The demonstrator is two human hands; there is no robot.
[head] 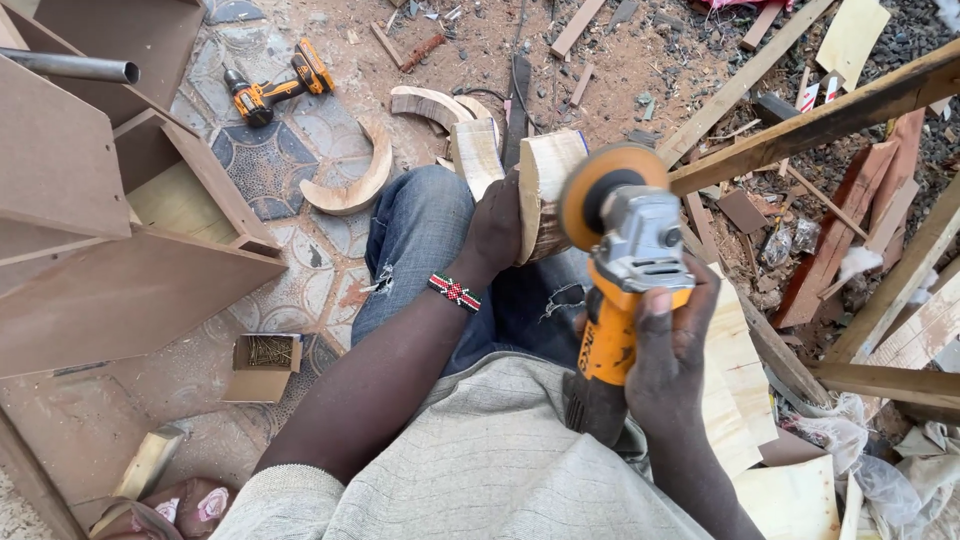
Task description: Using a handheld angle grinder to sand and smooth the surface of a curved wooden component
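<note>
The right hand was closed around the body of a yellow angle grinder, its orange sanding disc set against a curved wood block. The left hand gripped that block from the side, steadying it over the denim-clad knee; whether block and knee touched could not be confirmed. Further off on the floor lay a cordless drill, a crescent-shaped offcut and an open carton of nails.

left hand: arm stretched forward over the knee, beaded band at the wrist, fingers clasped tight, back of hand up | right hand: forearm raised, fingers wrapped in a fist-like grip, thumb on top
</note>
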